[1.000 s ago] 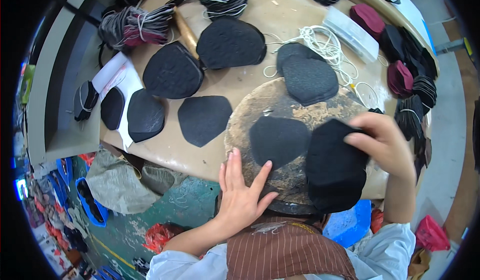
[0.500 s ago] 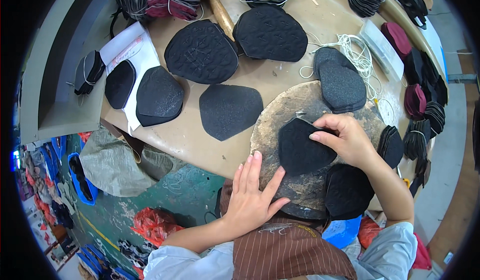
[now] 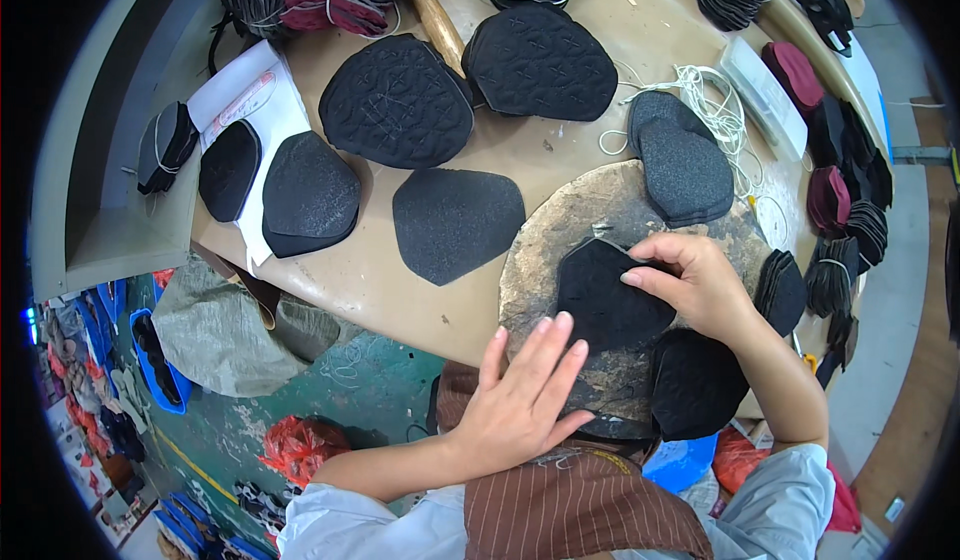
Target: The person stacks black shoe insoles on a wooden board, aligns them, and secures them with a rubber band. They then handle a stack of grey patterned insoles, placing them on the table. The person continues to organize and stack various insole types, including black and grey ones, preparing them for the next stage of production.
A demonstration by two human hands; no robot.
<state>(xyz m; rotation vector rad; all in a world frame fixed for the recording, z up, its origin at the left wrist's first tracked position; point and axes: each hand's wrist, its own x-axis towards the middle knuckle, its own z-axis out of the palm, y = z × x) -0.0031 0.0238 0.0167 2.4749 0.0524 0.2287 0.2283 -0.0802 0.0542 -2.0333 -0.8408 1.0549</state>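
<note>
Tied black bundle [image 3: 168,147]: at the left end of the tan tabletop [image 3: 360,280].
White paper [image 3: 270,100]: flat on the tabletop, partly covered by a small black stack [image 3: 230,170] and a dark grey stack [image 3: 312,185].
Left quilted stack [image 3: 397,100]: black, flat, near the far side of the paper.
Wooden handle [image 3: 438,20]: on the tabletop, running in between the two quilted stacks.
Single dark sheet [image 3: 458,222]: flat, just left of the round board [image 3: 530,230].
Left hand [image 3: 520,395]: palm down, fingers extended, gripping nothing; fingertips at the near-left edge of the black piece; pressure cannot be told.
Right quilted stack [image 3: 541,60]: black, beyond the board.
Black piece [image 3: 610,295]: flat on the middle of the round board.
Right hand [image 3: 695,285]: thumb and forefinger pinching the upper-right edge of the black piece.
Grey speckled pieces [image 3: 685,175]: overlapping at the board's far edge.
Black stack [image 3: 697,385]: at the board's near-right edge, below the right forearm.
White cord [image 3: 700,90]: loosely coiled beyond the board.
Clear box [image 3: 765,95]: just right of the cord.
</note>
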